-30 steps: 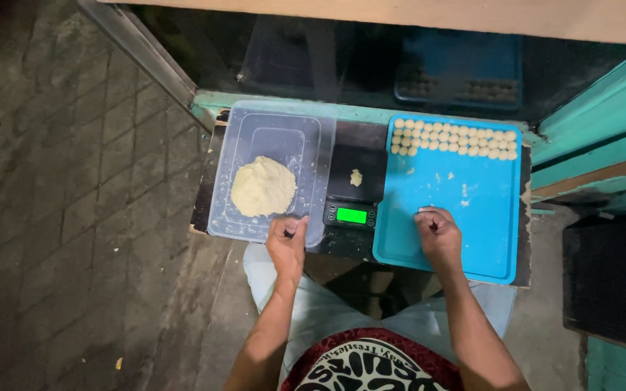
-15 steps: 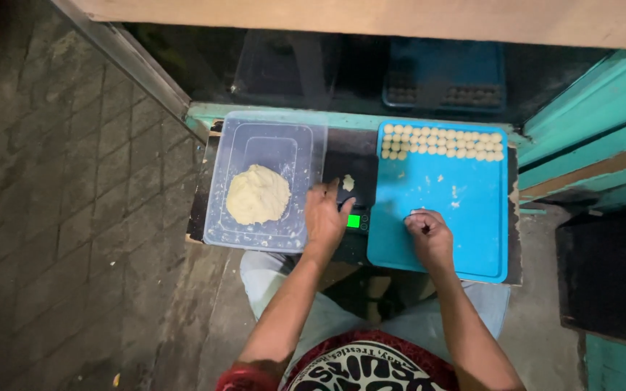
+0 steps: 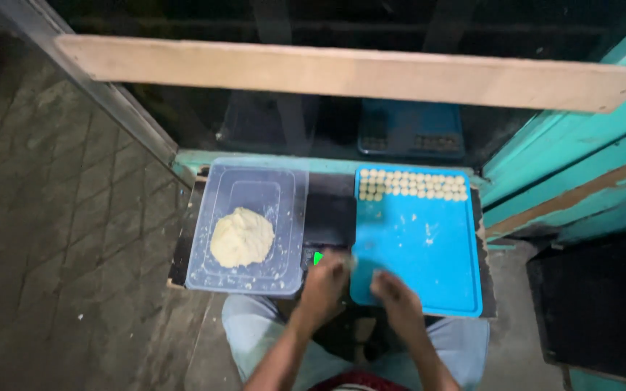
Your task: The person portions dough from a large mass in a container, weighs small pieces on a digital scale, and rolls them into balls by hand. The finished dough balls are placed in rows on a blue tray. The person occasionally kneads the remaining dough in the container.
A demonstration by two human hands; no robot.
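1. Room: dim; grey paved floor (image 3: 52,239) on the left, teal wall (image 3: 574,181) on the right, pale wooden plank (image 3: 342,72) across the top; a 2nd blue tray (image 3: 411,130) sits in shadow behind.
2. Counter (image 3: 255,161): small, teal-edged, dark top; carries everything, packed side by side.
3. Blue tray (image 3: 429,246), right side; rows of small dough balls (image 3: 411,185) along its far edge, rest mostly bare.
4. Clear tub (image 3: 255,217), left side; dough lump (image 3: 242,237) inside, near its middle.
5. Black scale (image 3: 331,217) between tub & tray; green display (image 3: 318,258) lit; pan now bare, whereas 0.5 s ago a small piece lay on it.
6. Left hand (image 3: 325,284): has come back from the scale pan to the tray's near edge; blurred, grip can't tell, prob. closed on that piece.
7. Right hand (image 3: 394,289): moved in close to the left; blurred, grip can't tell; looks like both hands meet over the piece.
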